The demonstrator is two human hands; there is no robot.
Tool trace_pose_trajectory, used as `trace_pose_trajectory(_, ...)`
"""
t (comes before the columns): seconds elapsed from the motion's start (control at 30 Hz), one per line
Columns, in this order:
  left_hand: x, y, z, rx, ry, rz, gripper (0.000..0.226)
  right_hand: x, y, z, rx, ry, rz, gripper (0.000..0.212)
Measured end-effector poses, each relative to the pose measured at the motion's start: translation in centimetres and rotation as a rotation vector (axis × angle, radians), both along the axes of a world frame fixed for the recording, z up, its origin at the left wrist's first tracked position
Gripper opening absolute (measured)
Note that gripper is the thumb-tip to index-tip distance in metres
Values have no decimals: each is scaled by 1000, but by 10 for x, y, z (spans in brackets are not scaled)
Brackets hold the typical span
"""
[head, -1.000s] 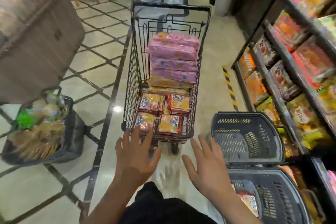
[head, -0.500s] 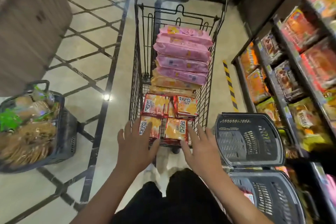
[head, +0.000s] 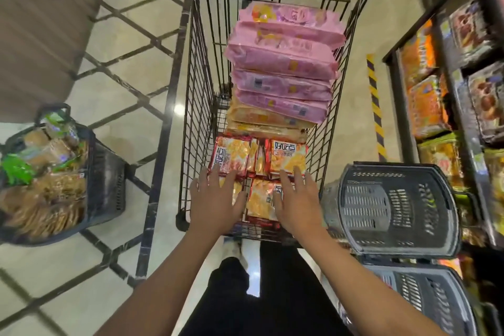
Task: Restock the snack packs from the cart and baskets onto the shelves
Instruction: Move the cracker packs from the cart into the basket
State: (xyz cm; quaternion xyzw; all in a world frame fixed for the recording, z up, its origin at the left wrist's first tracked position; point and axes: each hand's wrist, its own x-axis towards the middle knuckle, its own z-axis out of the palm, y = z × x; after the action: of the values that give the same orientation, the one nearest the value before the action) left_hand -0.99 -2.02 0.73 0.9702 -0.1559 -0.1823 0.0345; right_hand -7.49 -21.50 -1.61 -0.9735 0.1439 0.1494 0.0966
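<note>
A black wire cart [head: 196, 106] stands in front of me. It holds several pink snack packs [head: 283, 63] stacked at the far end, tan packs [head: 261, 120] under them, and orange-red snack packs [head: 286, 157] at the near end. My left hand [head: 215, 202] is spread open over the near-left orange pack. My right hand [head: 297, 199] is spread open over the near-right orange pack [head: 261, 199]. Neither hand grips anything. Shelves [head: 447, 68] on the right hold orange, green and dark snack packs.
A dark basket [head: 106, 180] full of snack packs sits on the floor at the left. Two empty grey baskets [head: 392, 204] lie tipped at the right, against the shelf base. Yellow-black tape [head: 375, 101] marks the floor. A wooden counter [head: 46, 22] stands far left.
I have stepped closer to the cart. Both hands moved forward from short of the cart's near edge to over the orange packs inside it, fingers still spread.
</note>
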Motion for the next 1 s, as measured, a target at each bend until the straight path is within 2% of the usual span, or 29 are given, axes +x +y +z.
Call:
trace_pose_trajectory(0.17, 30, -19, -31, 78, 103, 56, 68, 38, -25, -26, 155, 130, -94, 62)
trace_pose_trajectory(0.3, 51, -28, -60, 35, 162, 215, 68, 68, -39, -44, 243, 201, -87, 46)
trace_pose_trajectory(0.37, 61, -30, -71, -10, 178, 312, 71, 83, -41, -56, 291, 208, -152, 42)
trace_pose_trajectory(0.57, 84, -18, -111, -89, 304, 559, 96, 114, -38, -95, 335, 299, -444, 52)
trace_pose_trajectory(0.73, 92, 6, -157, -296, 477, 799, 109, 129, -29, -114, 322, 327, -641, 71)
trace_pose_trajectory(0.8, 90, 15, -172, -345, 508, 815, 102, 133, -22, -115, 313, 326, -685, 77)
trace_pose_trajectory(0.93, 93, 11, -156, -355, 464, 758, 65, 135, -17, -112, 237, 275, -743, 84)
trace_pose_trajectory(1.0, 96, 7, -143, -336, 381, 740, 62, 135, -17, -108, 219, 243, -742, 95)
